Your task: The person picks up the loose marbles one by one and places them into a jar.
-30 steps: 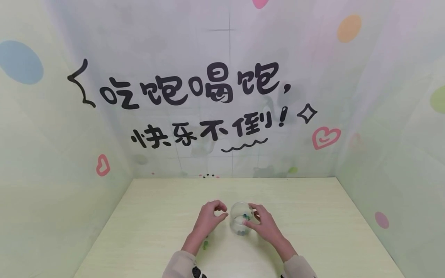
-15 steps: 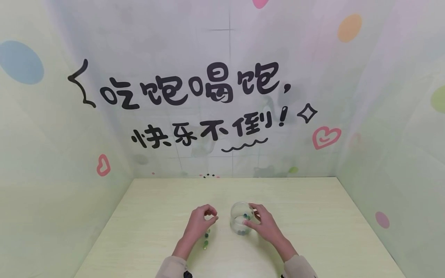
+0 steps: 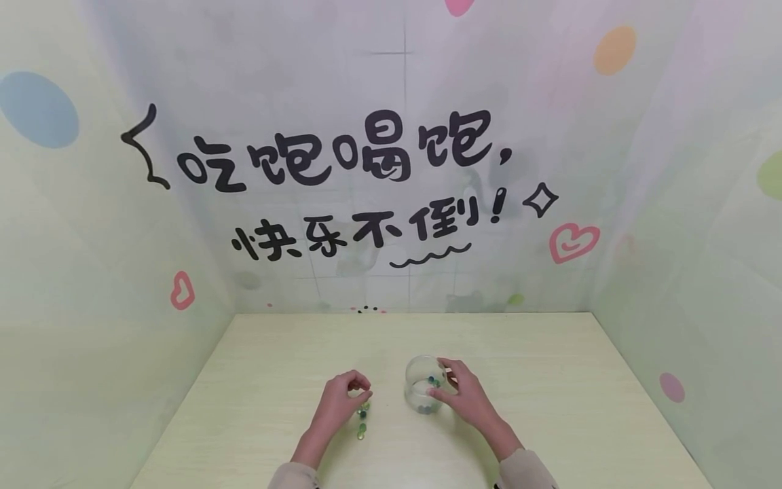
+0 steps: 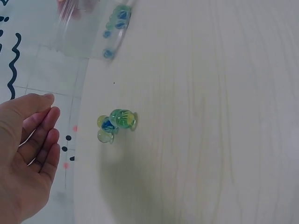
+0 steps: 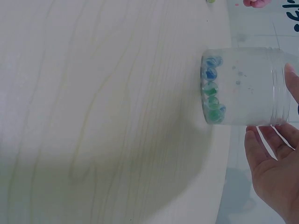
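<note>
Near the middle of the table stands a clear plastic jar [image 3: 421, 397], upright and without a lid. Several blue and green glass marbles [image 5: 212, 88] lie on its bottom. My right hand [image 3: 469, 397] grips the jar's upper part from the right, thumb at the near side, fingers at the far side. To the left, several loose marbles [image 4: 122, 119] in green, yellow and blue sit in a row on the table. Above and beside their far end is my left hand [image 3: 339, 402], fingers loosely bent, thumb near the index finger. Nothing shows between those fingertips in the left wrist view [image 4: 32, 149].
The pale wood table [image 3: 537, 360] ends at a back wall [image 3: 293, 285] printed with black lettering and coloured shapes. Printed side walls [image 3: 684, 305] close it off left and right.
My left hand has moved from beside the jar leftward and toward me, to the row of loose marbles, uncovering more of them. The right hand and the jar have stayed put.
</note>
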`<state>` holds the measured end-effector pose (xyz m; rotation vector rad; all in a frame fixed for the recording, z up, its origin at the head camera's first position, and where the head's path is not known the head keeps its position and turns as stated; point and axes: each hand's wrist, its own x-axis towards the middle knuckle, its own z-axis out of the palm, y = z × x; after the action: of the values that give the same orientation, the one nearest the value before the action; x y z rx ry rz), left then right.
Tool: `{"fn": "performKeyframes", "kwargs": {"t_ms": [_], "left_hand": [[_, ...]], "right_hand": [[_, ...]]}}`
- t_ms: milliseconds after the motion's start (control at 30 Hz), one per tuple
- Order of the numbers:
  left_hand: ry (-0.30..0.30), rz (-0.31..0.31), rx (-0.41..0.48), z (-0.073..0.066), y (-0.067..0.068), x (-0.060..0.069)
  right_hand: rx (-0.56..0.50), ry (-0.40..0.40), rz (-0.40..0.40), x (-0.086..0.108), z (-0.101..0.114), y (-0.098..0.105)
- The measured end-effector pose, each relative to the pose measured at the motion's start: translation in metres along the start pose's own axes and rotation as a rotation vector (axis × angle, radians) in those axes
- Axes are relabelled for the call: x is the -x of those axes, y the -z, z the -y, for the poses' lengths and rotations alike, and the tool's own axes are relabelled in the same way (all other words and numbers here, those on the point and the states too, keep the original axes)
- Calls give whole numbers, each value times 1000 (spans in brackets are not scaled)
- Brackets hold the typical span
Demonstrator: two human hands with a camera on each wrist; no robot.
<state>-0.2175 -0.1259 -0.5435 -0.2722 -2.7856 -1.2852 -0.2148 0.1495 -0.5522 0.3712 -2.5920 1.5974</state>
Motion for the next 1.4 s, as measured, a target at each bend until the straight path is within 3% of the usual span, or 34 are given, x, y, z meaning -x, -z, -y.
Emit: {"fn": "performKeyframes", "kwargs": {"t_ms": [567,1000,1400], "left_hand": [[35,-17,-19,19,1,12],[77,5,-88,27,-3,11],[79,30,-83,32,-5,13]], "right_hand": [[-1,-3,-1,1,2,1],[8,-1,-2,0,-2,0],[6,0,0,0,0,1]]}}
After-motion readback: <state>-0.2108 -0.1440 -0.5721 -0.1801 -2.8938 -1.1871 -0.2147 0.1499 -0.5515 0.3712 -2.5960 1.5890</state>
